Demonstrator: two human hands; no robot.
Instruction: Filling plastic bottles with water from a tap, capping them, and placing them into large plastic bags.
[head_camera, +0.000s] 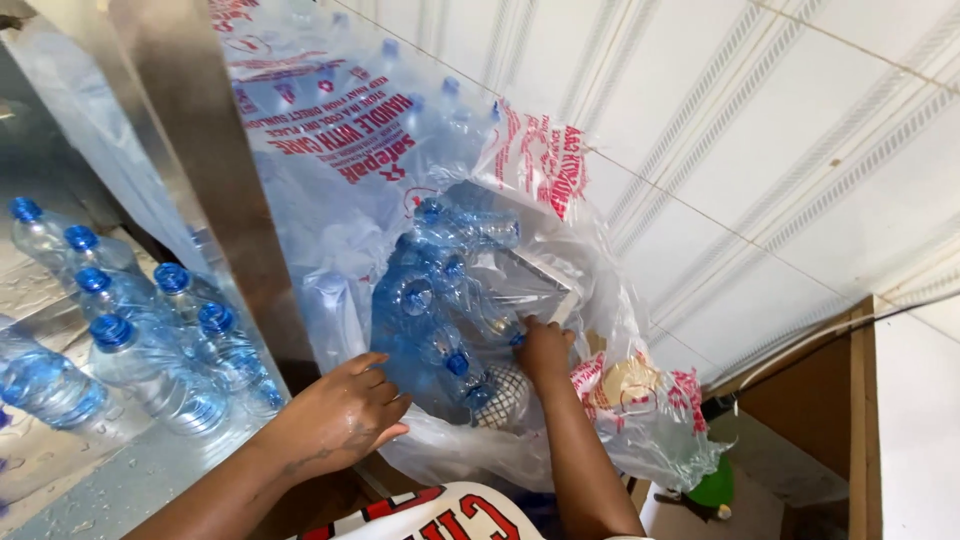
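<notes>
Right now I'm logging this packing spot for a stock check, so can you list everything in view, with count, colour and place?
Loose water bottles: about seven, clear with blue caps, standing or lying on the wet metal surface at left.
Metal surface: one, silvery, lower left.
Plastic bag: one, clear with red print, centre, open mouth facing the camera.
Bagged bottles: several, exact count unclear, clear with blue caps, inside the bag.
Tiled wall: white, upper right.
Wooden frame: brown, right edge.
Green object: one, under the bag, kind unclear.
Left hand: pressed on the bag's lower edge.
Right hand: inside the bag mouth, on a bottle.
</notes>
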